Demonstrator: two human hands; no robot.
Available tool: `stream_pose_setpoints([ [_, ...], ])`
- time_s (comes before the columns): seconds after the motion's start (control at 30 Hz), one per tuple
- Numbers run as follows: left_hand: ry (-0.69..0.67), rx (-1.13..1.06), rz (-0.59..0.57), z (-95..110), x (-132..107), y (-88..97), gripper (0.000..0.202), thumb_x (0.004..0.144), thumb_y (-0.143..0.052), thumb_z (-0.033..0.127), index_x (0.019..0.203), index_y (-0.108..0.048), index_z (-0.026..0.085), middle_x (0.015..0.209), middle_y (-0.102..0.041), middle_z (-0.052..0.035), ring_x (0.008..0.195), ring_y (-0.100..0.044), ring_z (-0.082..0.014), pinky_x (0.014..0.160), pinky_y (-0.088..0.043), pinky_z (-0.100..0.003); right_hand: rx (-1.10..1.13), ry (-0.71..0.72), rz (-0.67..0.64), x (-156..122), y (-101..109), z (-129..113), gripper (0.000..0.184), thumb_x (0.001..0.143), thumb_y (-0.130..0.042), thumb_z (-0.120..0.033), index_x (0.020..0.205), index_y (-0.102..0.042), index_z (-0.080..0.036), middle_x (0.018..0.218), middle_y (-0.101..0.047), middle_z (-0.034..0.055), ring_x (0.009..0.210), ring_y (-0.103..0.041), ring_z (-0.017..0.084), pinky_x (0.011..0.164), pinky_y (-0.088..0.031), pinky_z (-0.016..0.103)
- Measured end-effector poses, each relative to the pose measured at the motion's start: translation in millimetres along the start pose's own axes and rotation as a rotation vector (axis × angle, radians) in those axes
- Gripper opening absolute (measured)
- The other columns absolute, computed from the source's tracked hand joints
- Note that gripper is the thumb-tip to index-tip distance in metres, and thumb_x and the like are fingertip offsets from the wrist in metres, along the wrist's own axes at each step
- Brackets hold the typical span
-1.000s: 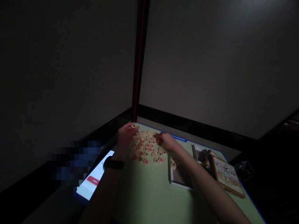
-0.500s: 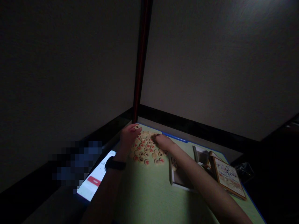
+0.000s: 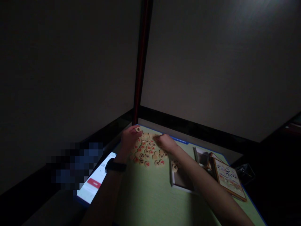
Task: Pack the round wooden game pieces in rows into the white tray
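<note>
L hand (image 3: 129, 136) + its piece (image 3: 138, 129) now a bit further right than 1 s ago. Nearest: lit phone (image 3: 95, 179) at left, by the watch (image 3: 115, 165) on L wrist; tray (image 3: 183, 188) part hidden by R forearm, a few pcs in it; box (image 3: 229, 179) w/ writing to its right. Next: loose pcs (image 3: 147, 151), red/black marks, spread on green worktop (image 3: 150, 194). R hand (image 3: 166, 142) at their far right edge, fingers curled, blurred, can't tell if gripping. L hand pinches 1 piece at far left, marked face showing. Behind: wall (image 3: 211, 78).
</note>
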State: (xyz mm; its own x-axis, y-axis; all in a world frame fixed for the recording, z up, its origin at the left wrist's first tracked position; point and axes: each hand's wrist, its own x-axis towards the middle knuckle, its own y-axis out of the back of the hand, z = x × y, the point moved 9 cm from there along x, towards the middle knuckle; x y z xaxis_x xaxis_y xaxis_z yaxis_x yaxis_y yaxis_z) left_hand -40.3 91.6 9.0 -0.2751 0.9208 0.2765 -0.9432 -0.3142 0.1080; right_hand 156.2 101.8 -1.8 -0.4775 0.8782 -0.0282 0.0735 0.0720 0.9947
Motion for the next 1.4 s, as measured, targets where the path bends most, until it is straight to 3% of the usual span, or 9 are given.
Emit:
stream_pose_setpoints([
  [0.13, 0.003, -0.048, 0.044, 3.6, -1.9, 5.9, 0.037, 0.063, -0.073, 0.032, 0.096, -0.074, 0.018, 0.067, -0.070, 0.0004, 0.063, -0.064, -0.0150, 0.057, -0.047, -0.023, -0.151, -0.018, -0.033, -2.5, -7.3, -9.4, 0.033, 0.094, -0.041, -0.010, 0.110, -0.069, -0.012, 0.108, -0.072, 0.0207, 0.102, -0.068, 0.027, 0.086, -0.046, 0.031],
  [0.33, 0.057, -0.119, 0.139, 7.9, -8.2, 17.2, 0.039, 0.064, -0.072, 0.032, 0.101, -0.073, 0.019, 0.074, -0.073, -0.0004, 0.068, -0.067, -0.0162, 0.061, -0.050, -0.024, -0.244, -0.020, -0.061, -11.2, -3.8, -9.9, 0.032, 0.095, -0.042, -0.013, 0.113, -0.069, -0.018, 0.116, -0.071, 0.0166, 0.107, -0.067, 0.025, 0.089, -0.047, 0.030],
  [0.53, 0.054, -0.096, 0.138, 11.0, -8.4, 17.1, 0.036, 0.064, -0.071, 0.031, 0.097, -0.073, 0.018, 0.070, -0.072, 0.0001, 0.066, -0.066, -0.0163, 0.060, -0.049, -0.024, -0.238, -0.080, -0.081, -17.4, -8.4, -3.4, 0.027, 0.088, -0.050, -0.014, 0.103, -0.072, -0.012, 0.103, -0.073, 0.0221, 0.096, -0.069, 0.030, 0.080, -0.050, 0.033],
  [0.7, 0.056, -0.114, 0.126, 10.5, -9.4, 15.1, 0.036, 0.063, -0.072, 0.031, 0.097, -0.073, 0.017, 0.068, -0.071, 0.0003, 0.065, -0.066, -0.0159, 0.058, -0.048, -0.023, -0.149, -0.016, -0.090, -12.0, -11.2, -7.5, 0.032, 0.081, -0.050, -0.003, 0.102, -0.072, -0.011, 0.101, -0.074, 0.0176, 0.093, -0.068, 0.025, 0.078, -0.046, 0.028],
  [0.87, 0.035, -0.099, 0.121, 11.8, -8.6, 15.5, 0.035, 0.064, -0.072, 0.030, 0.097, -0.074, 0.019, 0.071, -0.073, 0.0001, 0.066, -0.067, -0.0165, 0.060, -0.049, -0.023, -0.016, 0.041, -0.088, -8.2, -1.6, 2.8, 0.029, 0.079, -0.054, -0.004, 0.097, -0.074, -0.015, 0.093, -0.075, 0.0038, 0.083, -0.067, 0.015, 0.071, -0.043, 0.018],
  [0.97, 0.034, -0.078, 0.130, 10.6, -6.9, 16.0, 0.034, 0.063, -0.072, 0.030, 0.095, -0.074, 0.019, 0.070, -0.072, 0.0002, 0.067, -0.067, -0.0170, 0.060, -0.049, -0.024, 0.011, 0.036, -0.082, -8.3, 1.5, 10.7, 0.036, 0.077, -0.054, -0.001, 0.101, -0.075, -0.017, 0.091, -0.075, 0.0006, 0.080, -0.067, 0.013, 0.069, -0.043, 0.017],
  [1.17, 0.034, -0.092, 0.125, 12.1, -7.9, 16.3, 0.035, 0.064, -0.072, 0.030, 0.097, -0.073, 0.019, 0.072, -0.073, 0.0000, 0.068, -0.069, -0.0171, 0.061, -0.050, -0.024, -0.102, 0.012, -0.051, -15.5, -0.3, 2.1, 0.028, 0.084, -0.051, -0.006, 0.094, -0.075, -0.015, 0.095, -0.075, 0.0106, 0.089, -0.069, 0.021, 0.076, -0.044, 0.024],
  [1.4, 0.052, -0.105, 0.141, 10.8, -7.8, 17.1, 0.035, 0.063, -0.072, 0.029, 0.097, -0.073, 0.018, 0.072, -0.073, -0.0006, 0.069, -0.068, -0.0171, 0.062, -0.051, -0.024, -0.256, 0.056, -0.113, -26.7, -10.0, -21.3, 0.032, 0.091, -0.045, -0.008, 0.105, -0.073, -0.014, 0.108, -0.073, 0.0173, 0.100, -0.069, 0.025, 0.085, -0.047, 0.029],
])
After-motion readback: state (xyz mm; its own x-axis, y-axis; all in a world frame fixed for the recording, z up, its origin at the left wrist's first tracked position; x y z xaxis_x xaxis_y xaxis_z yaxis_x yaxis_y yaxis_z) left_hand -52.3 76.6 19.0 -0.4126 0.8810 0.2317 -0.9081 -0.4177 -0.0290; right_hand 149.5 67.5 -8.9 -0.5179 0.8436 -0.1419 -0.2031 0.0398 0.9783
